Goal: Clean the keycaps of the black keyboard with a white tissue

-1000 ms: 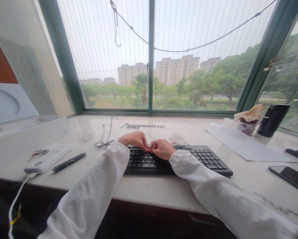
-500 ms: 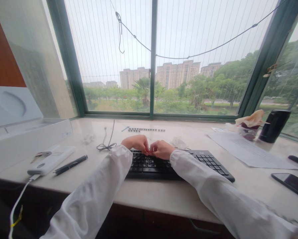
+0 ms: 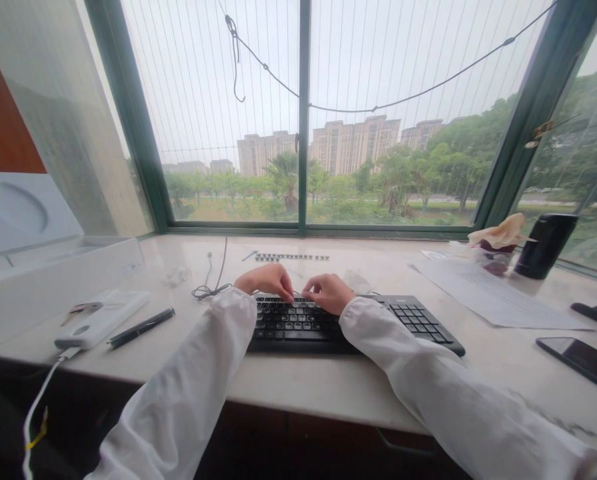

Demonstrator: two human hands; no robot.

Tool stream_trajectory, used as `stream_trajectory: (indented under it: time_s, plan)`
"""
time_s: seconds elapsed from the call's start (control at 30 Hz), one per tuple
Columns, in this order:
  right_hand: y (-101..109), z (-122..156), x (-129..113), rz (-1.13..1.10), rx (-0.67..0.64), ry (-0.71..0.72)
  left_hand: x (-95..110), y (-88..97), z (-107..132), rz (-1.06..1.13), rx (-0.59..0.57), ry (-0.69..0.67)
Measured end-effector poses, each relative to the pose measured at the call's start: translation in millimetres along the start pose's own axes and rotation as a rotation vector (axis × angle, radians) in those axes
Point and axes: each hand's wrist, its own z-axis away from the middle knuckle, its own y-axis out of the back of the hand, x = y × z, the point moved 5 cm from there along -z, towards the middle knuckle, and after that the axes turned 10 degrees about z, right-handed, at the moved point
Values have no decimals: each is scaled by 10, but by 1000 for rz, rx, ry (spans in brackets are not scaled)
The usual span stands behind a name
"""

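A black keyboard (image 3: 298,337) lies on the white counter, its number pad out to the right. Over its upper left rows is my left hand (image 3: 271,280), fingers bent down and pinched together near the keys. My right hand (image 3: 329,292) hovers at the upper middle rows, thumb and forefinger curled close to each other. A small gap separates the two hands. Whatever either set of fingertips may hold is too small to make out. Behind the hands, small dark keycaps (image 3: 293,257) stand in rows on the counter.
On the left are a pen (image 3: 141,328), a white power bank (image 3: 101,320) with a key on it, and a tied cable (image 3: 211,291). To the right lie paper sheets (image 3: 493,293), a phone (image 3: 581,360) and a black bottle (image 3: 547,245). A window closes off the back.
My hands, which met at the keyboard's upper rows, have drawn apart: the left to the left, the right slightly up. The view has shifted a little.
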Motion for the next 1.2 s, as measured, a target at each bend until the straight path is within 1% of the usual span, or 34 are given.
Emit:
stream_trajectory:
  time_s: [0.1, 0.17, 0.23, 0.33, 0.4, 0.47, 0.53, 0.57, 0.6, 0.63, 0.67, 0.73, 0.77, 0.8, 0.87, 0.93, 1.0, 1.1, 1.2]
  plan:
    - [126, 32, 57, 205, 122, -54, -15, 49, 4, 18, 39, -14]
    - [185, 50, 59, 359, 160, -70, -38, 40, -9, 27, 49, -13]
    - [239, 58, 52, 473, 172, -80, -50, -4, -29, 24, 34, -16]
    - [361, 66, 89, 543, 201, -131, -23, -99, -56, 13, -20, -42]
    - [480, 78, 171, 567, 241, -196, 7, -134, -64, 5, -34, -51]
    - [605, 100, 302, 594, 274, -281, 31, -130, -59, 5, -32, -53]
    - [716, 129, 462, 615, 280, -372, 39, -81, -37, 12, -23, -62]
    - [761, 145, 547, 617, 269, -418, 29, -30, -22, 15, 6, -63]
    - [796, 161, 630, 614, 252, -464, 3, 43, -3, 13, 63, -52]
    - [822, 174, 707, 609, 233, -503, -42, 136, 20, 2, 150, -22]
    - [837, 186, 776, 602, 210, -539, -106, 245, 52, -18, 272, 32]
    - [829, 199, 883, 588, 155, -589, -285, 444, 139, -90, 513, 223]
    - [805, 199, 920, 580, 120, -604, -377, 514, 184, -126, 603, 325]
    - [771, 195, 945, 572, 82, -610, -459, 555, 216, -154, 654, 410]
    - [687, 181, 963, 561, 10, -600, -579, 575, 238, -210, 684, 501]
    - [616, 164, 940, 549, -31, -554, -650, 549, 225, -265, 669, 536]
    - [586, 151, 895, 525, -28, -489, -687, 509, 203, -305, 645, 548]
    - [615, 157, 844, 485, 18, -406, -698, 471, 178, -323, 630, 542]
    - [622, 172, 847, 474, -19, -351, -696, 471, 164, -323, 655, 540]
